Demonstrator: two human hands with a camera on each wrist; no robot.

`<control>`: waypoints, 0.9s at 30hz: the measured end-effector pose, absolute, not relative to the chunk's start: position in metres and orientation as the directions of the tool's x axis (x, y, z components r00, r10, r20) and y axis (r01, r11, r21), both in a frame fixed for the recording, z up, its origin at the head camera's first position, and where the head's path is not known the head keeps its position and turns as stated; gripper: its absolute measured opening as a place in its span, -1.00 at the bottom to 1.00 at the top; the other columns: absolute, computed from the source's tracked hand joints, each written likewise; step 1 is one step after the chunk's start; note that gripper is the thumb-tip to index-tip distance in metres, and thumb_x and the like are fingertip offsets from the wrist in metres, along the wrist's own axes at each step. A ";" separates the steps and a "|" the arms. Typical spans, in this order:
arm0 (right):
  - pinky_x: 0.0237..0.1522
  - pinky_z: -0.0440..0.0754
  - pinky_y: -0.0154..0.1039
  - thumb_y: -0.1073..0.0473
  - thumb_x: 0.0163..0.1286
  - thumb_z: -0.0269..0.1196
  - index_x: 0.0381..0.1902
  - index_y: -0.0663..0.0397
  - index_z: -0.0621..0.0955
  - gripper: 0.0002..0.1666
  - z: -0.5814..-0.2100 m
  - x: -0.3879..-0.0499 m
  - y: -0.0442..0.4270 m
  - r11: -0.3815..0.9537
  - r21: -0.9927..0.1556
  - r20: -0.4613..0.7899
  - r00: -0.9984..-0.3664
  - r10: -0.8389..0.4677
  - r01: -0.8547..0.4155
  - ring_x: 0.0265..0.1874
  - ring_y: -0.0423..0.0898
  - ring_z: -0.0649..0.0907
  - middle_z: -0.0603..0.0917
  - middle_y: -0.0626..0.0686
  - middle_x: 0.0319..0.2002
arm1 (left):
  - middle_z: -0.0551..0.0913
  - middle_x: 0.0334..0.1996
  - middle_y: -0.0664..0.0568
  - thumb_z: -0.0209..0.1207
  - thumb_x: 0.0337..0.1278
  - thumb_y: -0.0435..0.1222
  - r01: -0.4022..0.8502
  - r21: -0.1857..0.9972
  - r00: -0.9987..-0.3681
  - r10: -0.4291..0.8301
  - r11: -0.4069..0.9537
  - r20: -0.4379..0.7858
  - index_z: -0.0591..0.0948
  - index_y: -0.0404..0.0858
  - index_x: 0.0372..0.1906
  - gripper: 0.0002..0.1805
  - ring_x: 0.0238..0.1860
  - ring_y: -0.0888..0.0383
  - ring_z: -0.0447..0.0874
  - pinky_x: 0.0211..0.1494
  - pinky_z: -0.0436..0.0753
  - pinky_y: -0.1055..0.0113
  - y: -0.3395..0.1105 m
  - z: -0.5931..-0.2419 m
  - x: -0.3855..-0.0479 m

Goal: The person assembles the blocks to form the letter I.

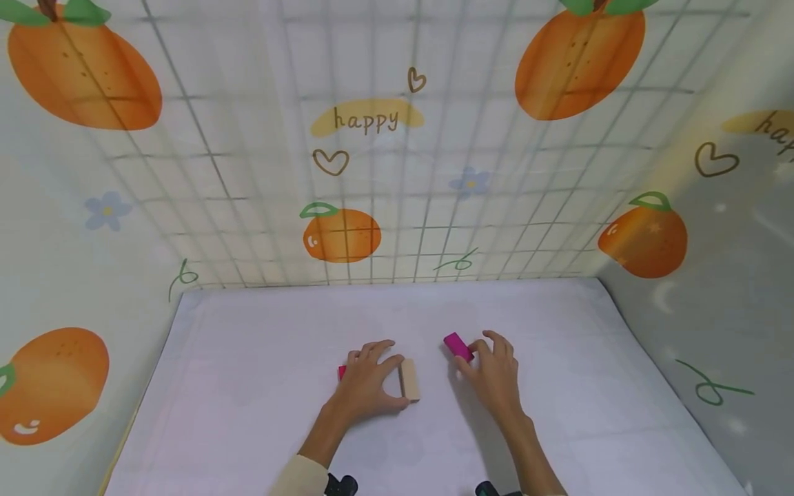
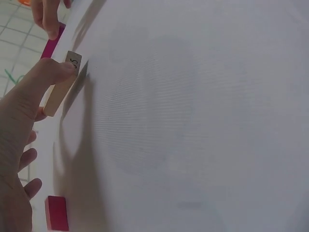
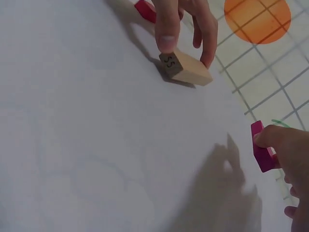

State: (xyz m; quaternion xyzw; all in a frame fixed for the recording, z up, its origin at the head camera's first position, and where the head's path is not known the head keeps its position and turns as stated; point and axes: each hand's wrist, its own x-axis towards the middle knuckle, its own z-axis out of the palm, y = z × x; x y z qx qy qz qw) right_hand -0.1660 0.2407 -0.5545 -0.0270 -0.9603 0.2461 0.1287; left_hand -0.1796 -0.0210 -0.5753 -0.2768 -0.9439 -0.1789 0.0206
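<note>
My left hand (image 1: 367,384) pinches a plain wooden block (image 1: 409,380) by its two ends, between thumb and index finger. In the right wrist view dark marks show on one end of that wooden block (image 3: 186,68), and its shadow lies just beneath it. To the right, my right hand (image 1: 495,379) pinches a magenta block (image 1: 457,346) between thumb and fingers. A red block (image 2: 57,213) lies on the white surface to the left of the left hand, which mostly hides it in the head view.
The white tabletop (image 1: 248,441) is enclosed at the back and sides by a pale curtain (image 1: 260,138) printed with oranges, hearts and grid lines. Dark straps or devices (image 1: 341,484) sit by both forearms at the bottom.
</note>
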 end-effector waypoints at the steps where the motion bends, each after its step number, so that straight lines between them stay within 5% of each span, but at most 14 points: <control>1: 0.19 0.27 0.37 0.08 0.25 0.40 -0.18 0.24 0.61 -0.65 -0.554 -0.163 0.239 0.877 -0.480 0.232 -0.966 0.115 -0.011 0.33 0.31 0.27 0.38 0.33 0.29 | 0.29 0.44 0.05 0.31 -0.10 0.31 0.532 0.332 -0.845 0.515 0.779 0.145 0.53 0.06 0.30 -0.20 0.40 0.02 0.19 0.20 0.32 -0.04 -0.023 -0.575 -0.179; 27: 0.03 0.38 0.34 0.06 0.05 0.52 -0.35 0.06 0.56 -0.63 -0.557 -0.073 0.181 0.859 -0.505 0.314 -0.945 0.091 -0.085 0.20 0.25 0.42 0.49 0.23 0.18 | 0.30 0.43 0.00 0.31 -0.14 0.33 0.568 0.344 -0.823 0.530 0.748 0.206 0.57 0.03 0.25 -0.19 0.42 0.00 0.18 0.25 0.28 -0.07 -0.043 -0.585 -0.165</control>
